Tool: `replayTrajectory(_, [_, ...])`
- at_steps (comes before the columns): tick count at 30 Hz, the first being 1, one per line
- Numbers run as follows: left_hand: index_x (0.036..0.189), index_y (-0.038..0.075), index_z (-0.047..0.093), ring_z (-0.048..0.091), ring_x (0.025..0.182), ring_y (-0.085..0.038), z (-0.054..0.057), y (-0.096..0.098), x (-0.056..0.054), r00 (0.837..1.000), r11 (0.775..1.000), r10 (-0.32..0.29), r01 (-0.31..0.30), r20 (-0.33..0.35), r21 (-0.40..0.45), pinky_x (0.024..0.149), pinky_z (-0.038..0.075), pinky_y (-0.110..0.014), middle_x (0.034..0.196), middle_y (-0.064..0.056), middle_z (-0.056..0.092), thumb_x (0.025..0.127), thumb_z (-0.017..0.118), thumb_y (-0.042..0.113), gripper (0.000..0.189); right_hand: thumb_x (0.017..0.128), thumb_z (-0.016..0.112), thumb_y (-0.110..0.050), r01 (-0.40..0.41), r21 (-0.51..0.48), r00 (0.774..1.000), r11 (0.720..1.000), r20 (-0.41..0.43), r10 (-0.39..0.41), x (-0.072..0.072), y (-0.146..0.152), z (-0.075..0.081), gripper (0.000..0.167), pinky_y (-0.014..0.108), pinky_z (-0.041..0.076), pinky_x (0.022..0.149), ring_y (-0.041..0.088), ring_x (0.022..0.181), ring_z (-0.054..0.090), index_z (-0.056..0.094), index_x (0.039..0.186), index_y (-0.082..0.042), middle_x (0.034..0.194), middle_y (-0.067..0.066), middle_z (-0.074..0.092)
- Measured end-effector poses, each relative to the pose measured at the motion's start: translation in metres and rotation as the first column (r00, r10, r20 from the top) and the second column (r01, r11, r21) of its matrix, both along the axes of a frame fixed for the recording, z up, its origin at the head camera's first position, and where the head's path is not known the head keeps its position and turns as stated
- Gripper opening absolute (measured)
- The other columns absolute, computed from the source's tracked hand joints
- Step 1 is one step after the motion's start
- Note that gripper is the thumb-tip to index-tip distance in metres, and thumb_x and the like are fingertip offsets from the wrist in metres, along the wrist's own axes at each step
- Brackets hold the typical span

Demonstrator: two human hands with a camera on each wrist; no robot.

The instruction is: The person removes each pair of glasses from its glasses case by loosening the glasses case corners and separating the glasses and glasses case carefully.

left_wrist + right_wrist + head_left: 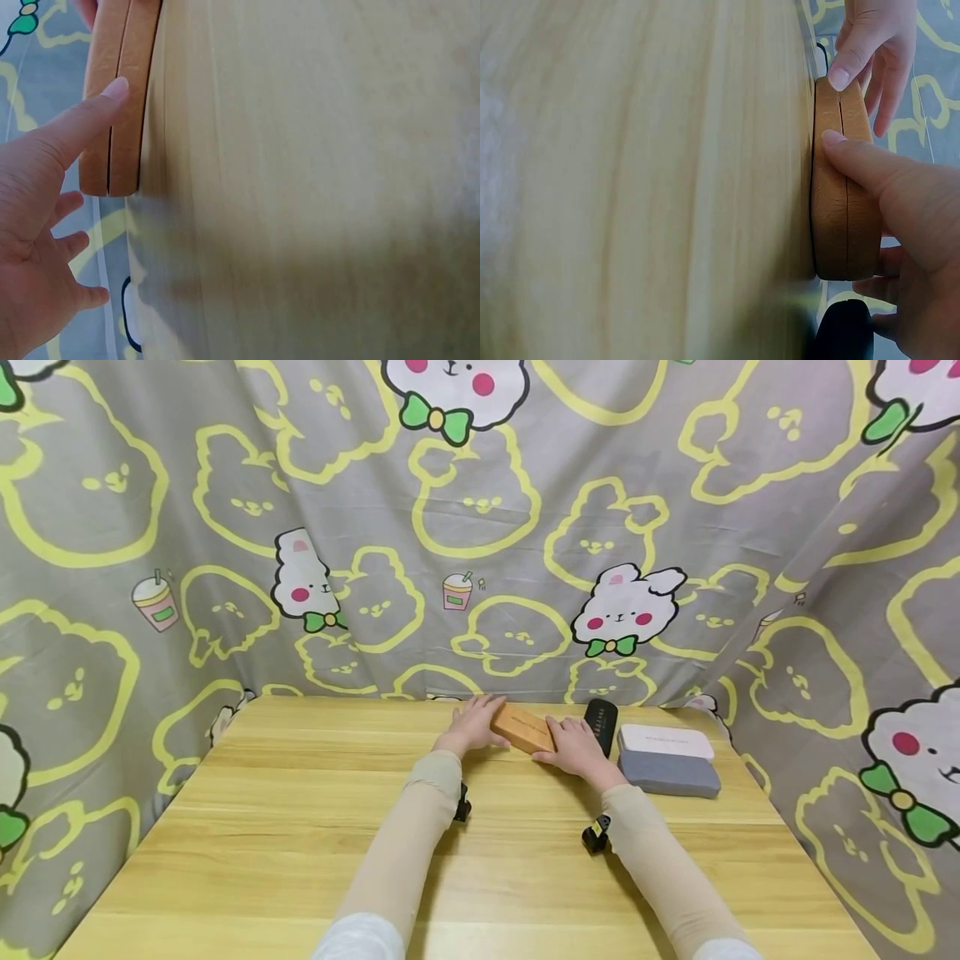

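Orange case (522, 728) is braced at both ends, left hand (472, 727) spread and merely touching, right hand (579, 748) loosely pinching, presumably to prevent skewing near the bench's (300, 810) back edge.

We are noting passage leftward over the table (285, 802); a black case (602, 723) is obstructing the orange case (522, 729) rightward.

On the table (300, 860), a glasses case (522, 729) lies between left hand (475, 725) and right hand (576, 748); three more cases (666, 742) rightward.
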State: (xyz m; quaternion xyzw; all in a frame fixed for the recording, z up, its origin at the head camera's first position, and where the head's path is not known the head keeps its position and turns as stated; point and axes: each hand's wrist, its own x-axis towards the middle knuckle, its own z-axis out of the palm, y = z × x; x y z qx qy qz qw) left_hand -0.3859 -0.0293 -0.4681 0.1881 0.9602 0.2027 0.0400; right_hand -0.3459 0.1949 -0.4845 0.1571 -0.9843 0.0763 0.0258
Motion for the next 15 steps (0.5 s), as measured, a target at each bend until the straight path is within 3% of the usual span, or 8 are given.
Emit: replayTrajectory(15, [0.154,0.022,0.03,0.015,0.151,-0.037,-0.0029,0.0029,-0.0022,0.999,1.0,0.021,-0.021,0.037,-0.008,0.115,0.015,-0.07,0.162,-0.009,0.025,0.077,0.081,0.039,0.094,0.085,0.068,-0.054,-0.016,-0.006,1.0,1.0,0.009,0.016,-0.0014,-0.0024,0.0004,0.086,0.057,0.031,0.114,0.04,0.12,0.055,0.04,0.145,0.001,0.127,0.025,0.058])
